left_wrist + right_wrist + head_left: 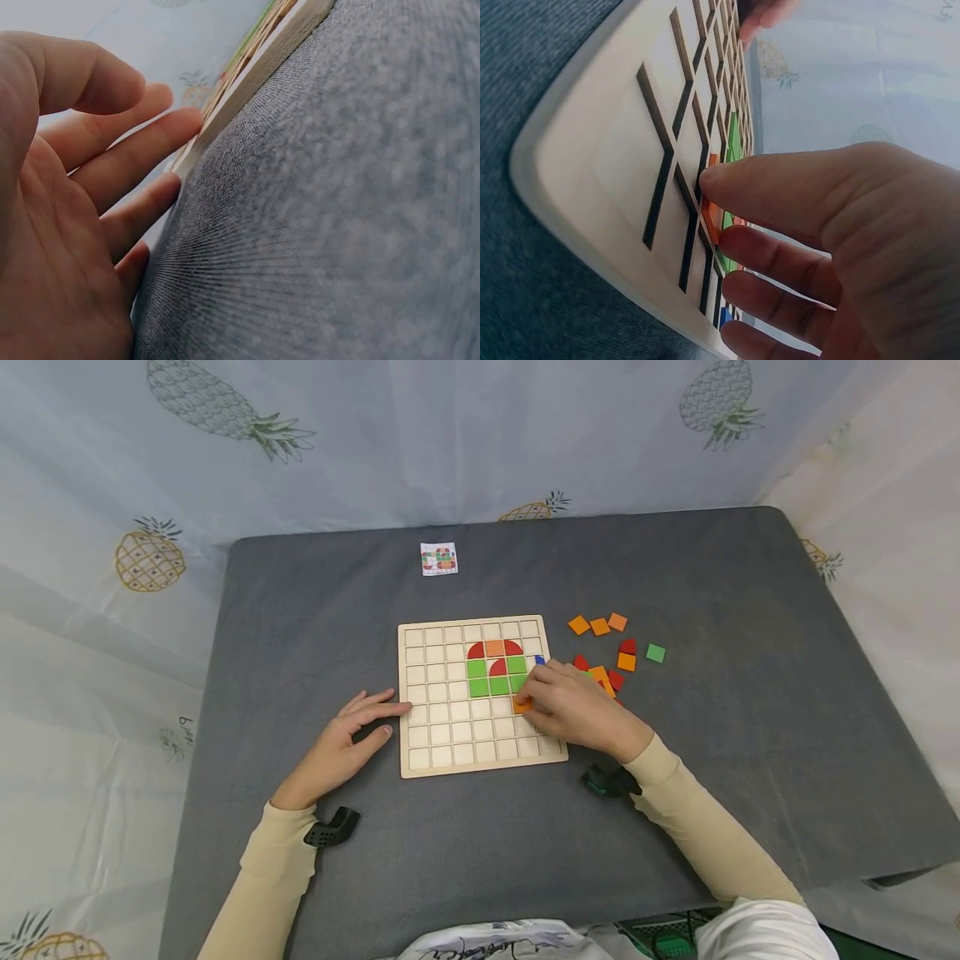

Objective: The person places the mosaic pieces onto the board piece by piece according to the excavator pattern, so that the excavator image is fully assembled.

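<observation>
A wooden grid board (438, 735) lies on the table, holding red, green and orange tiles in its upper right part. My right hand (576, 706) is over the board's right side. Its thumb and fingers pinch an orange square tile (712, 214) at a cell just below the green tiles (498, 686). A blue tile (539, 659) shows beside that hand, partly covered. My left hand (348, 739) lies at the board's left edge with fingers extended, a fingertip touching the rim. In the left wrist view that palm (64, 247) holds nothing.
Loose orange tiles (599, 627), a green tile (656, 652) and several red and orange ones (627, 662) lie right of the board, some partly behind the right hand. A small pattern card (438, 559) lies beyond the board on the grey table (322, 602).
</observation>
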Motion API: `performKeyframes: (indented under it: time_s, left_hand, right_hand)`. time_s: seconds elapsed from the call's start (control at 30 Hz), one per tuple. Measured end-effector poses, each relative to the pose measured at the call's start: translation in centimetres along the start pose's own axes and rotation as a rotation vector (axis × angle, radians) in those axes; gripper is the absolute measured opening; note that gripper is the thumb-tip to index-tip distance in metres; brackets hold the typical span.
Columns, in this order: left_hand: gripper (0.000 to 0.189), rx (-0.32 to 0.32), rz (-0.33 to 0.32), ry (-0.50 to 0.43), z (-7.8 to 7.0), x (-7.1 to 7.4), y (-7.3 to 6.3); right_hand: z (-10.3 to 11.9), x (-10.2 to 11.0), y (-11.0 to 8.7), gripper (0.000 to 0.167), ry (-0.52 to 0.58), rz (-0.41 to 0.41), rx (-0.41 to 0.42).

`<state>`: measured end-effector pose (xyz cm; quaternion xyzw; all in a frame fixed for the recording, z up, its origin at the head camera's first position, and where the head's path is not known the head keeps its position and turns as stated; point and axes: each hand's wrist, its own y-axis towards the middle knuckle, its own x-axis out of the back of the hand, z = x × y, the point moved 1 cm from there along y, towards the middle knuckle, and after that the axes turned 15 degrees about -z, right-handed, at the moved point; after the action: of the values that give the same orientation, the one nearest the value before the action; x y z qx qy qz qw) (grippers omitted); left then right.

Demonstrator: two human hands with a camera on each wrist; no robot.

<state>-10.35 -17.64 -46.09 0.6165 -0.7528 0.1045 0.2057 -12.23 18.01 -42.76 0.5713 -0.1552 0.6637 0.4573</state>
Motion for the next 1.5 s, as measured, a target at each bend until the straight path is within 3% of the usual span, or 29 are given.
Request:
performKeyframes:
  time_s: [0.17,0.33,0.47,0.67,0.9,1.07,1.3,1.5]
  left_hand:
    - [0.036,-0.006,0.006,0.014,-0.1,0.1,0.0]
    - [0.029,-0.102,0.020,0.026,0.0,0.1,0.2]
    - [0.025,-0.155,0.035,0.046,0.0,0.0,0.3]
    - [0.023,-0.170,0.068,0.106,-0.1,0.0,0.2]
    - [0.024,-0.151,0.070,0.174,-0.1,-0.1,0.1]
    - [0.023,-0.142,0.076,0.170,-0.1,-0.1,0.0]
    - [0.023,-0.132,0.071,0.171,0.0,0.0,-0.1]
    - [0.023,-0.121,0.085,0.164,-0.1,0.0,-0.1]
  right_hand:
    - [0.0,0.0,0.0,0.016,0.004,-0.014,0.021]
    - [-0.1,0.5,0.2,0.014,0.064,-0.012,-0.007]
    - [-0.8,1.8,0.5,0.012,0.122,-0.037,-0.075]
    - [-3.1,3.8,0.6,0.017,0.124,-0.087,-0.205]
    - [-6.9,5.5,0.3,0.022,0.135,-0.121,-0.355]
    - [-9.0,5.9,0.4,0.030,0.062,-0.091,-0.443]
    - [-9.6,4.8,1.4,0.040,0.035,-0.015,-0.427]
    - [-9.7,3.9,2.3,0.045,-0.067,0.057,-0.396]
